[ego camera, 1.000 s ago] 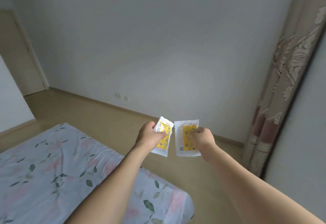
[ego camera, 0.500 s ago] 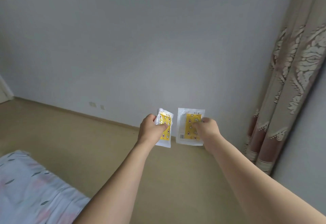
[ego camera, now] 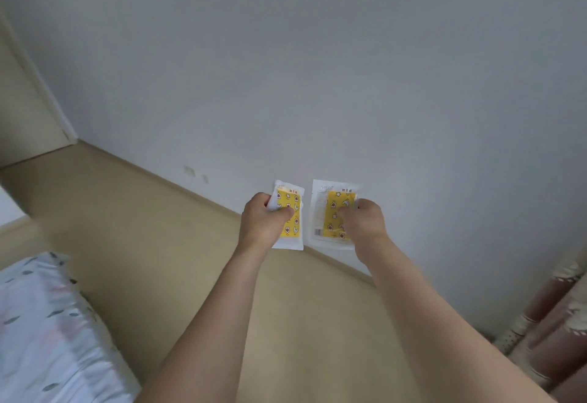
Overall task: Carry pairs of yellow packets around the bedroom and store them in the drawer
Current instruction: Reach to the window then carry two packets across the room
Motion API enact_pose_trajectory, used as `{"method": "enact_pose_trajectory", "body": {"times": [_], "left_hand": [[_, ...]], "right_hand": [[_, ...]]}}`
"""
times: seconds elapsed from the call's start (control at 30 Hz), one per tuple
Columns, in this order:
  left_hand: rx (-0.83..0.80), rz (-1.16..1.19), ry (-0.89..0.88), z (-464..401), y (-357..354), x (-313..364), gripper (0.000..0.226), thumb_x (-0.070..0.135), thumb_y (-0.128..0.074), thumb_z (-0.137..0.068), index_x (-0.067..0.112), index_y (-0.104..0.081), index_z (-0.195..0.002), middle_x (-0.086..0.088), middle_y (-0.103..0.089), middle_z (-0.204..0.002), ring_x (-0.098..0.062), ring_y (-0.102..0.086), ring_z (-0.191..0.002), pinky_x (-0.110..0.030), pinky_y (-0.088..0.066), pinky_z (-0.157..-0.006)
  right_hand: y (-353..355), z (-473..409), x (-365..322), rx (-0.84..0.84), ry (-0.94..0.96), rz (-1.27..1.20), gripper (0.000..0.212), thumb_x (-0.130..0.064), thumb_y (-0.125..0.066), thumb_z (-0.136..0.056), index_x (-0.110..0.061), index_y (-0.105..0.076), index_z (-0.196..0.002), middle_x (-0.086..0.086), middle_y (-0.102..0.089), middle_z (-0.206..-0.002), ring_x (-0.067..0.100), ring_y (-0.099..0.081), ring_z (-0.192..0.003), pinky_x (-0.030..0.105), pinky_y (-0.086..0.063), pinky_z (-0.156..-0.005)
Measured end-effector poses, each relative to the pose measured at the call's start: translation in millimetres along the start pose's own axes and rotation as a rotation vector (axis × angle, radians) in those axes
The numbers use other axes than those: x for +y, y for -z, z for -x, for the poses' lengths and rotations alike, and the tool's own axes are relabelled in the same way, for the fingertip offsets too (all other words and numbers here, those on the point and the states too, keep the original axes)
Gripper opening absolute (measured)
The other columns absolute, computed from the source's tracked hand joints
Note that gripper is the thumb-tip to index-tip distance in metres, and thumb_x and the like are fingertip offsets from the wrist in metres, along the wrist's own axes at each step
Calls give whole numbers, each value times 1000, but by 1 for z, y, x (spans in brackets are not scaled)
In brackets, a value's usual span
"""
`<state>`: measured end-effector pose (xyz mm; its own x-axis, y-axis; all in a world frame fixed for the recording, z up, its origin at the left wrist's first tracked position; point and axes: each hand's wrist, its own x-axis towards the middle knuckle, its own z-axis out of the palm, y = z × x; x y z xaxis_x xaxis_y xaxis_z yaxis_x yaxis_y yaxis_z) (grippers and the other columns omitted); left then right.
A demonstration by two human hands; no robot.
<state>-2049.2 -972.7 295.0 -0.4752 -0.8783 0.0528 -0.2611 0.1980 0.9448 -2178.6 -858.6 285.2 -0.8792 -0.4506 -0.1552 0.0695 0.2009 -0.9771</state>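
Plain grey-white wall (ego camera: 317, 69) fills most of the frame. Beige floor (ego camera: 143, 243) runs diagonally from left to lower right, a pale skirting strip where it meets the wall. Two small wall sockets (ego camera: 195, 173) sit low, left of centre. Bed (ego camera: 47, 339) with leaf-print sheet at lower left. Patterned curtain (ego camera: 552, 332) bunched at lower right. Door frame (ego camera: 35, 85) at far left edge.

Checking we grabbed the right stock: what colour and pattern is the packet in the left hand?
Yellow panel with small printed shapes, white border; head view shows the packet best.
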Motion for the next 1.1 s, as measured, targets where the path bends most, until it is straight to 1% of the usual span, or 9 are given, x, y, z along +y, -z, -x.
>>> {"method": "enact_pose_trajectory", "body": {"times": [0.1, 0.23, 0.33, 0.43, 0.53, 0.73, 0.87, 1.0, 1.1], "left_hand": [[82, 41, 46, -59, 12, -10, 13, 15, -71, -80, 12, -59, -84, 1, -66, -82, -16, -62, -70, -26, -44, -59], [206, 48, 87, -143, 45, -32, 16, 14, -71, -78, 8, -61, -88, -6, -68, -89, -21, -64, -72, -32, -49, -64], [304, 65, 92, -211, 78, -47, 18, 15, -70, -78, 8, -61, -92, -7, -69, -91, -23, -67, -78, -37, -54, -67], [355, 31, 93, -276, 119, -50, 18, 17, -70, -80, 11, -59, -93, -3, -66, -89, -17, -65, -74, -34, -53, -62], [446, 34, 87, -338, 160, -55, 19, 18, -71, -80, 12, -59, -93, -4, -67, -92, -22, -68, -80, -42, -57, -72], [550, 33, 149, -440, 214, -84, 18, 18, -73, -79, 17, -60, -91, -2, -69, -91, -22, -70, -81, -48, -59, -76], [634, 12, 205, -514, 250, -113, 16, 16, -73, -81, 20, -58, -86, 2, -68, -86, -18, -69, -77, -41, -59, -73], [702, 7, 206, -605, 283, -138, 18, 16, -74, -81, 16, -60, -93, 2, -70, -89, -15, -69, -77, -33, -57, -67], [737, 13, 211, -681, 310, -143, 22, 17, -74, -80, 15, -60, -96, 1, -70, -91, -17, -70, -79, -35, -58, -71]], "right_hand": [[-42, -56, -5, -52, -4, -1, 11, -3, -48, -82, -10, -56, -80, 3, -58, -75, 23, -55, -68, 30, -43, -63], [-119, -130, -15, -132, 2, 12, 14, -2, -45, -80, -9, -58, -81, 5, -62, -79, 26, -60, -72, 31, -47, -66], [-193, -179, -32, -208, 28, 9, 15, -3, -46, -79, -7, -59, -84, 6, -61, -79, 25, -58, -70, 31, -46, -65], [-267, -219, -51, -294, 18, 7, 17, -3, -46, -74, 1, -57, -85, 6, -59, -79, 23, -55, -68, 32, -44, -63], [-339, -253, -70, -379, 26, 22, 16, -2, -46, -74, -1, -58, -84, 6, -61, -79, 23, -56, -67, 32, -44, -62], [-466, -318, -102, -498, 46, 57, 25, -3, -45, -76, 1, -62, -94, 6, -68, -84, 25, -63, -72, 33, -48, -64], [-552, -369, -116, -556, 66, 61, 27, -3, -45, -74, -2, -65, -92, 10, -71, -92, 32, -69, -87, 45, -57, -75], [-650, -428, -132, -648, 81, 44, 22, -3, -46, -76, -4, -64, -88, 4, -70, -83, 28, -67, -76, 37, -55, -67], [-726, -473, -158, -704, 100, 49, 22, -6, -47, -77, -6, -65, -91, 5, -70, -89, 27, -69, -83, 40, -57, -74]]}}
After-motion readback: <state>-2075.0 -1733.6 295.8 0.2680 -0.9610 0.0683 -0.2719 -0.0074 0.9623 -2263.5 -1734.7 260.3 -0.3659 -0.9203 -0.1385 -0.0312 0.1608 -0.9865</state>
